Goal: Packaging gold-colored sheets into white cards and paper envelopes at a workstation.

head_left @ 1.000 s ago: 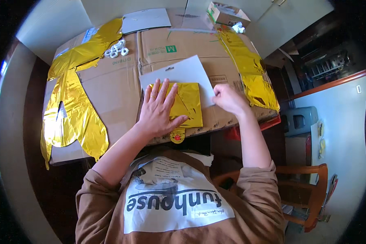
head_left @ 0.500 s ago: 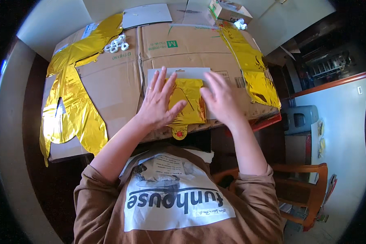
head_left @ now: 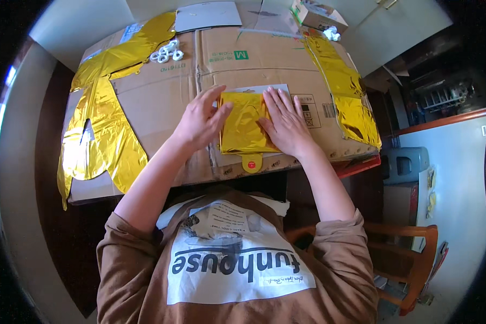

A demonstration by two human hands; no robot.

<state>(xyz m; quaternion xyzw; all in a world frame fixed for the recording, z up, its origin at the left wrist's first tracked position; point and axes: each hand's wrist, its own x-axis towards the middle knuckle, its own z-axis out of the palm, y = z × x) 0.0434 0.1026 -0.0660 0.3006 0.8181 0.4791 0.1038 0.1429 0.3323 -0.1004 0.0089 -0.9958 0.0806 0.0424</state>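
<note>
A gold foil balloon [head_left: 244, 125], folded into a flat square, lies in front of me on a white card [head_left: 280, 89]. Its rounded tab [head_left: 251, 163] with a red mark sticks out at the near edge. My right hand [head_left: 287, 120] lies flat along the right side of the foil, fingers stretched toward the far edge. At the left side, my left hand [head_left: 202, 119] is held with its fingers loosely bent and apart, next to the foil's edge. It grips nothing that I can see.
Flattened cardboard [head_left: 156, 102] covers the table. Large unfolded gold foil balloons lie at the left [head_left: 94, 129] and right [head_left: 341, 86]. Farther back are white rings [head_left: 167, 51], a white sheet [head_left: 208, 16], an open box [head_left: 318, 17] and crumpled tissue [head_left: 331, 34]. A wooden chair [head_left: 429, 254] stands at right.
My right hand has come down flat onto the foil's right side. My left hand has lifted off the foil's left part and shifted to its edge. The view has shifted slightly.
</note>
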